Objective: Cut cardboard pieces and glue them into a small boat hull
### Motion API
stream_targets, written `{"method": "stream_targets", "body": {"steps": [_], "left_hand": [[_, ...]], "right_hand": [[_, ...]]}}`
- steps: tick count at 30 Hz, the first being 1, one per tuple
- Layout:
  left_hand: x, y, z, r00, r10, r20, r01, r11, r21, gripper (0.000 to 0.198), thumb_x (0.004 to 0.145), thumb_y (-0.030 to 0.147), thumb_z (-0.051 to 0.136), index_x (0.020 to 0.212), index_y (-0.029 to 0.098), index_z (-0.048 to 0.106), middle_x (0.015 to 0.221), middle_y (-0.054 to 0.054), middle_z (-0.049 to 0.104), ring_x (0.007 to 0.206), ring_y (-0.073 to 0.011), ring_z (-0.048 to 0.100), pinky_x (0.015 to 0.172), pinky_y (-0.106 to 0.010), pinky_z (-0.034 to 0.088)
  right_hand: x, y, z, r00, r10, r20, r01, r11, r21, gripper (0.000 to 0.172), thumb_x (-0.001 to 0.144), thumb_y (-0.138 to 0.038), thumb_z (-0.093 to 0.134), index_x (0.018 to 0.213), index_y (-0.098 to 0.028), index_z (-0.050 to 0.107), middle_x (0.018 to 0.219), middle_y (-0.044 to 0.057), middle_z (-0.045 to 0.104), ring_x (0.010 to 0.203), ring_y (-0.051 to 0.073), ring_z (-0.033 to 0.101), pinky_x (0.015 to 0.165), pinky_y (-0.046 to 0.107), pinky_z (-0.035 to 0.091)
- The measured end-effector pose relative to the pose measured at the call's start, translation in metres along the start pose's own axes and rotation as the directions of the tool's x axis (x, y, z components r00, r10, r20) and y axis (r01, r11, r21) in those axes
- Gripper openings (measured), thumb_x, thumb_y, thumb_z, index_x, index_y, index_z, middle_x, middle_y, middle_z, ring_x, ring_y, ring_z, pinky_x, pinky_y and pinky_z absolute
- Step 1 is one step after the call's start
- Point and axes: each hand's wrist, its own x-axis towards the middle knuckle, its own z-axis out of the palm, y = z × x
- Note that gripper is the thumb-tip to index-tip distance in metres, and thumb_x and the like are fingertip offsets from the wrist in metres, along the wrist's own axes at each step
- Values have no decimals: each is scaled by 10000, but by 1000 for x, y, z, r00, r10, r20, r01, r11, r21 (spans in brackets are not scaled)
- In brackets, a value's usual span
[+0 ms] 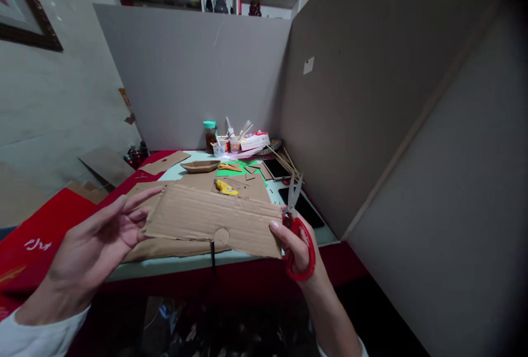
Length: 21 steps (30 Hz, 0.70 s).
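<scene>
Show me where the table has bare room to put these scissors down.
Bare top shows in a strip along the front edge, below the flat cardboard sheets, and a small corner right of the black tablet. The back by the cups and the sticks is crowded.

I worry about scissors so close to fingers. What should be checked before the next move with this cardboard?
1. Cardboard sheet supported at both ends: ok. The left hand touches its left edge and the right hand pinches its right corner.
2. Left hand's grip firm: cannot tell, the fingers are spread.
3. Scissors secured: ok, the red handles are in the right hand.
4. Blades away from fingers: ok, they point up, slightly apart.
5. Circle mark in view: ok, at the sheet's lower edge.
6. Table below free of clutter: not ok. A yellow tool and cardboard pieces lie there.
</scene>
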Motion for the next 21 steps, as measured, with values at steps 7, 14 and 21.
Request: {"method": "stream_targets", "body": {"steps": [7, 14, 21], "left_hand": [[32, 1, 9, 887, -203, 415, -151, 722, 676, 313, 733, 404, 804, 1022, 288, 838, 873, -63, 789, 826, -230, 699, 635, -189, 534], [49, -12, 46, 631, -435, 642, -179, 724, 667, 201, 781, 316, 751, 956, 265, 834, 976, -58, 804, 891, -286, 737, 734, -295, 565], [90, -5, 40, 753, -359, 551, 6, 841, 540, 192, 778, 262, 746, 954, 241, 818, 897, -75, 805, 755, -254, 751, 636, -284, 565]], "right_hand": [[8, -13, 4, 985, 51, 165, -20, 982, -187, 220, 858, -394, 673, 940, -194, 628, 824, -4, 604, 780, 192, 569, 717, 290, 446], [37, -22, 20, 969, 52, 241, 21, 956, -292, 251, 868, -415, 649, 959, -185, 605, 786, -24, 534, 698, 144, 467, 645, 266, 398], [91, -10, 19, 961, 178, 210, -85, 918, -387, 461, 818, -477, 712, 1133, -224, 489, 760, -50, 524, 663, 155, 497, 618, 277, 414]]}}
